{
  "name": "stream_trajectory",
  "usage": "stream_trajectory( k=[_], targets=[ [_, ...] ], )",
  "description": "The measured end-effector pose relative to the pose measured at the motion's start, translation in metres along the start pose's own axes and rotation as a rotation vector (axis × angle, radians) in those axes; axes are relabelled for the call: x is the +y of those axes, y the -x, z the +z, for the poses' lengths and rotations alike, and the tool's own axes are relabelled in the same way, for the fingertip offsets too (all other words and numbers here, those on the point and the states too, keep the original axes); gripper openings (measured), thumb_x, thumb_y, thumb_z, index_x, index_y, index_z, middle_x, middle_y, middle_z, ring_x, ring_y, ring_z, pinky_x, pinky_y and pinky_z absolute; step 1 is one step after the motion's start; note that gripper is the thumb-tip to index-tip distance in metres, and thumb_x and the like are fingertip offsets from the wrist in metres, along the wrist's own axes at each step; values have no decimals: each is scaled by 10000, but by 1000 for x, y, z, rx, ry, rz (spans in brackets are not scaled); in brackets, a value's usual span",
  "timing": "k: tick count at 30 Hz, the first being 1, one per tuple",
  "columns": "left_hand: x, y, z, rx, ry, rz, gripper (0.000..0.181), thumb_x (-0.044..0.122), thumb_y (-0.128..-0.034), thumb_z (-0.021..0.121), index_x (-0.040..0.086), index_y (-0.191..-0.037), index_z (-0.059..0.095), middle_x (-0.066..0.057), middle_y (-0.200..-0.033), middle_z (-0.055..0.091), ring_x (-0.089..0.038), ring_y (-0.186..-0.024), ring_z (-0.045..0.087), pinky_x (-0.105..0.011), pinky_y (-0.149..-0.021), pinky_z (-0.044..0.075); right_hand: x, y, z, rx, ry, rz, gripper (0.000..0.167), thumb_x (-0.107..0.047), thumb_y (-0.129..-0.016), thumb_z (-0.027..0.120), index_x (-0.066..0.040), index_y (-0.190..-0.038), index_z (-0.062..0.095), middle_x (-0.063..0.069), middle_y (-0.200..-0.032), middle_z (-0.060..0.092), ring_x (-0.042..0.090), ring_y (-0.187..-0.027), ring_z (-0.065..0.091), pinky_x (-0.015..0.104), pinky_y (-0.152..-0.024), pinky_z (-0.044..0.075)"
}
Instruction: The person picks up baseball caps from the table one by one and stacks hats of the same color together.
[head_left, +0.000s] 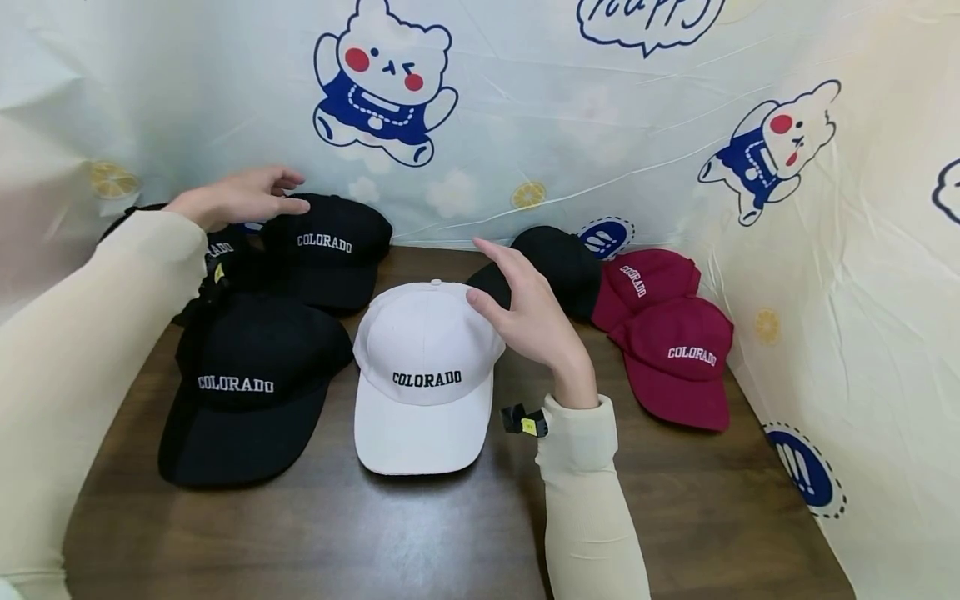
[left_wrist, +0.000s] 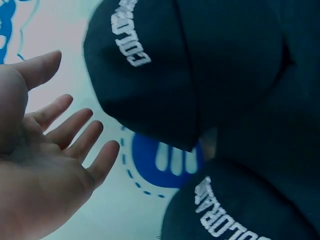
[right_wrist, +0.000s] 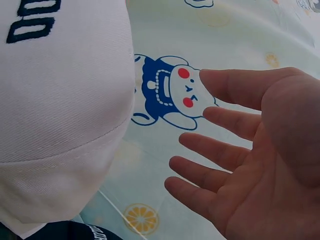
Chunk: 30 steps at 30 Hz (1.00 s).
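In the middle of the table lies a white cap (head_left: 423, 333) with COLORADO in black letters, its brim toward me. My right hand (head_left: 534, 312) hovers at its right side, fingers apart and nothing in them; the right wrist view shows the palm (right_wrist: 270, 165) beside the white crown. On the left, my left hand (head_left: 243, 196) is raised above the black caps, holding nothing. Closest to it is a back-row black cap (head_left: 330, 242) with white lettering. Another black cap (head_left: 258, 375) lies in front, and a further one (head_left: 225, 250) is partly hidden by my left wrist.
Behind my right hand rests a black cap (head_left: 558, 267), lettering not visible. Two dark red caps, one at the back (head_left: 656, 279) and one in front (head_left: 682, 358), overlap on the right. A printed cloth (head_left: 517, 108) hangs along the back and sides of the brown table (head_left: 420, 542).
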<state>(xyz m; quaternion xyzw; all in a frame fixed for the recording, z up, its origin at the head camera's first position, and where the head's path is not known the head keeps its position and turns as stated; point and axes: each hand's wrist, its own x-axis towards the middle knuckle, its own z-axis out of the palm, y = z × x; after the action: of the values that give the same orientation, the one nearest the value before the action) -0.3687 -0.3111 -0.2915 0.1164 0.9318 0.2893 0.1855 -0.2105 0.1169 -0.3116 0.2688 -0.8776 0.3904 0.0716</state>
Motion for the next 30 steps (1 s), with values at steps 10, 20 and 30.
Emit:
stream_trajectory(
  k=[10, 20, 30],
  targets=[
    [-14, -19, 8, -95, 10, -57, 931, 499, -1127, 412, -82, -1639, -106, -383, -1696, -52, -569, -1566, 19, -704, -1237, 115, 5, 0, 2, -39, 22, 50, 663, -295, -1057, 661, -110, -1638, 402, 99, -1665, 415, 263, -1551, 354, 539, -1256, 307],
    [-21, -23, 10, -88, -22, -112, 1051, 634, -1038, 533, -69, -1654, 53, -398, -1664, 27, -558, -1459, 194, -634, -984, 501, 3, -2, 2, -39, 19, 71, 668, -290, -1051, 664, -117, -1640, 399, 89, -1668, 411, 268, -1545, 354, 560, -1246, 316],
    [-27, -23, 6, -39, 19, -93, 1098, 599, -1014, 623, -66, -1644, 18, -400, -1667, 62, -511, -1388, 317, -636, -1078, 406, 2, -4, 2, -36, 21, 74, 672, -282, -1049, 670, -118, -1640, 396, 94, -1667, 410, 264, -1541, 371, 542, -1231, 355]
  ],
)
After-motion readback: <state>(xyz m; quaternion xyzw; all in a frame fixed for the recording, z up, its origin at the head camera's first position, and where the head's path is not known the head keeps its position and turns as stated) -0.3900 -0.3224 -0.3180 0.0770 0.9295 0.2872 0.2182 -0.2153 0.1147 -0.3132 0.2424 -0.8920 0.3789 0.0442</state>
